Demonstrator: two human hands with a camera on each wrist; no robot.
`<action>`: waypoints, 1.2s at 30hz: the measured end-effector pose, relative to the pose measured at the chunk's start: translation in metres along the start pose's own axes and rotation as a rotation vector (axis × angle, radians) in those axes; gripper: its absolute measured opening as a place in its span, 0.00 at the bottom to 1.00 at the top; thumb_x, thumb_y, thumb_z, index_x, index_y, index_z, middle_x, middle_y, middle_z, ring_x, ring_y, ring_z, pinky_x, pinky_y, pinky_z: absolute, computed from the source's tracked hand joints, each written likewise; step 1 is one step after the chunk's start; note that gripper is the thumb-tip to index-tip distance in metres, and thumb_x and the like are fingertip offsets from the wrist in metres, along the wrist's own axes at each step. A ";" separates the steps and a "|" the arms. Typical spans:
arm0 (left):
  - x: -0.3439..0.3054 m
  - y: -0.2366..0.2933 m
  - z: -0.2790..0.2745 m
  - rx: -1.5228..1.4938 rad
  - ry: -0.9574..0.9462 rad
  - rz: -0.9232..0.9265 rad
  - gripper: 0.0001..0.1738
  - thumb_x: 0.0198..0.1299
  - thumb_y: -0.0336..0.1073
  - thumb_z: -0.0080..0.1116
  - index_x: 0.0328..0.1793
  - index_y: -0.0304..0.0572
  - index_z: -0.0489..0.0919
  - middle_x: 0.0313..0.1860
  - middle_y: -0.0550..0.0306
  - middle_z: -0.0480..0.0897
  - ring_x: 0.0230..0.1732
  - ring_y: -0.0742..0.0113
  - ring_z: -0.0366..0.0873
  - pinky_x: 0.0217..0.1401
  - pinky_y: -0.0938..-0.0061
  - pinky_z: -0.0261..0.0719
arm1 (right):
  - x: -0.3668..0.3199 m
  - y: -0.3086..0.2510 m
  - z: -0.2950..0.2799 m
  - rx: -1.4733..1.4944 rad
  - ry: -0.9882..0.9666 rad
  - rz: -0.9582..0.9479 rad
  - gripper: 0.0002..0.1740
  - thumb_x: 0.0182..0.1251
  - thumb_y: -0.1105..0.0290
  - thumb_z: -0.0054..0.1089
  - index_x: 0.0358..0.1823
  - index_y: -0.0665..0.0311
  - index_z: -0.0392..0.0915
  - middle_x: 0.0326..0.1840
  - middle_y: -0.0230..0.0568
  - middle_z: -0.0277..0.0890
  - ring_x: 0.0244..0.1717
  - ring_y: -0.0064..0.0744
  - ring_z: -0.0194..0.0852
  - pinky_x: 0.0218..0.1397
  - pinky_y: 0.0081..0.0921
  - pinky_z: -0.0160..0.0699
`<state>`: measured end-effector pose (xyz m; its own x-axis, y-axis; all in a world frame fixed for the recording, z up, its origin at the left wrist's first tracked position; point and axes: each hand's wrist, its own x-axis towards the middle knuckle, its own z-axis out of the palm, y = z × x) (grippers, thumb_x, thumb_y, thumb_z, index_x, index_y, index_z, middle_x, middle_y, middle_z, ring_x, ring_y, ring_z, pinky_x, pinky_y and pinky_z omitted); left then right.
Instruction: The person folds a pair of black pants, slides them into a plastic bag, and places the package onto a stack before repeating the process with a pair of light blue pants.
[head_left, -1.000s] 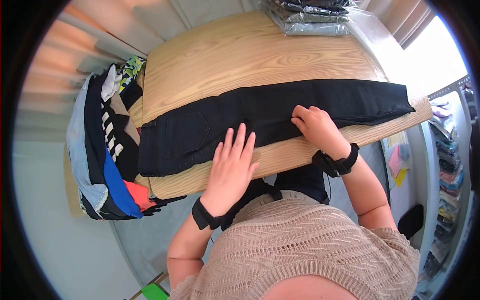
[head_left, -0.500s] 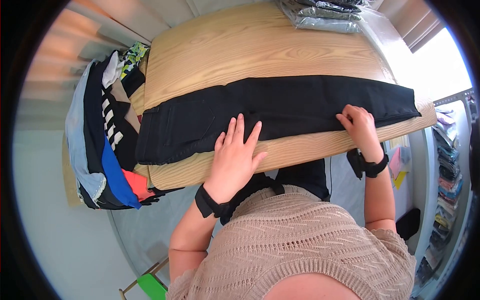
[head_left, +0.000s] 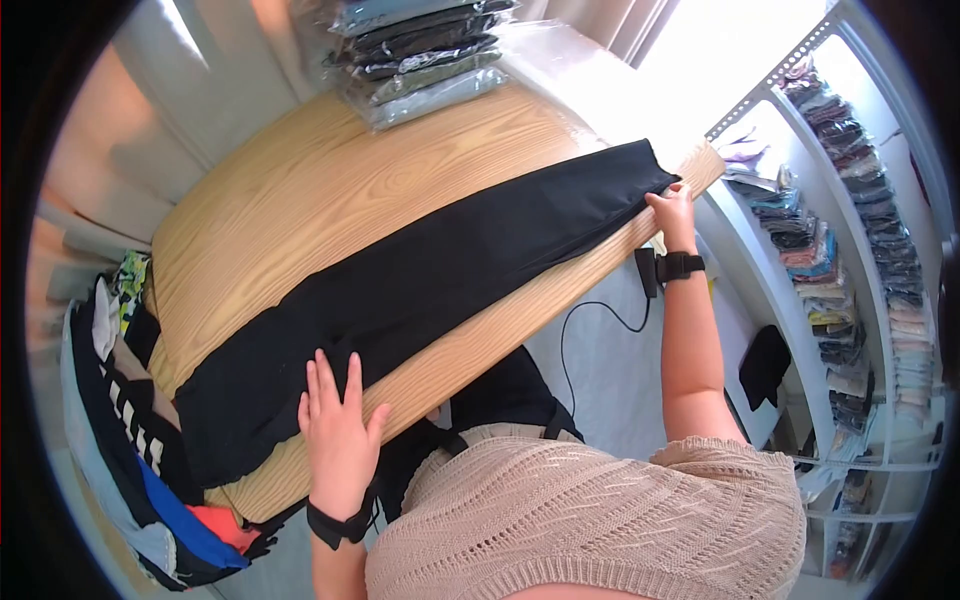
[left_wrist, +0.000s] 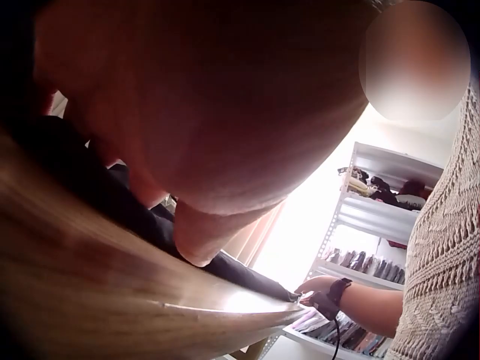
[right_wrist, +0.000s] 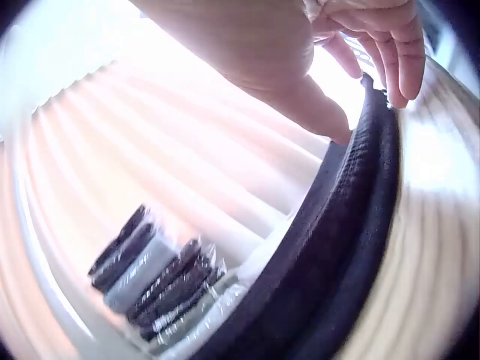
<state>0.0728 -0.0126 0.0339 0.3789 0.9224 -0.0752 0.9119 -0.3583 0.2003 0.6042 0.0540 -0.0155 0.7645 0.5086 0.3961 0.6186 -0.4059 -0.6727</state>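
OK, counting one pair of black trousers [head_left: 450, 250], one wooden table [head_left: 330, 170], plus one left hand [head_left: 340, 440] and one right hand [head_left: 676, 212]. Also getting two black wrist straps [head_left: 340, 527], one beige knitted top [head_left: 580, 510], one black cable [head_left: 564, 345], one stack of clear-bagged clothes [head_left: 425, 85] and one heap of loose clothes [head_left: 178, 515]. Totally losing count of the packed garments [head_left: 785, 232] on the metal shelving [head_left: 770, 78], tbh.

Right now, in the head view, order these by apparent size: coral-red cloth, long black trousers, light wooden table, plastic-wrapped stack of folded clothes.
1. Wooden table
2. Black trousers
3. Plastic-wrapped stack, reaching the picture's top edge
4. Coral-red cloth, only a small patch showing
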 end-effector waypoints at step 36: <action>-0.032 -0.030 -0.012 -0.037 -0.081 -0.107 0.36 0.61 0.46 0.51 0.75 0.47 0.57 0.77 0.41 0.45 0.77 0.46 0.42 0.73 0.50 0.44 | -0.083 -0.100 -0.012 0.541 -0.558 -0.096 0.18 0.65 0.73 0.49 0.54 0.73 0.71 0.50 0.43 0.76 0.51 0.34 0.73 0.58 0.26 0.68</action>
<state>0.0311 -0.0298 0.0418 0.2923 0.9400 -0.1760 0.9419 -0.2512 0.2228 0.4812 0.0437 0.0263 0.4195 0.8872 0.1919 0.3932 0.0129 -0.9193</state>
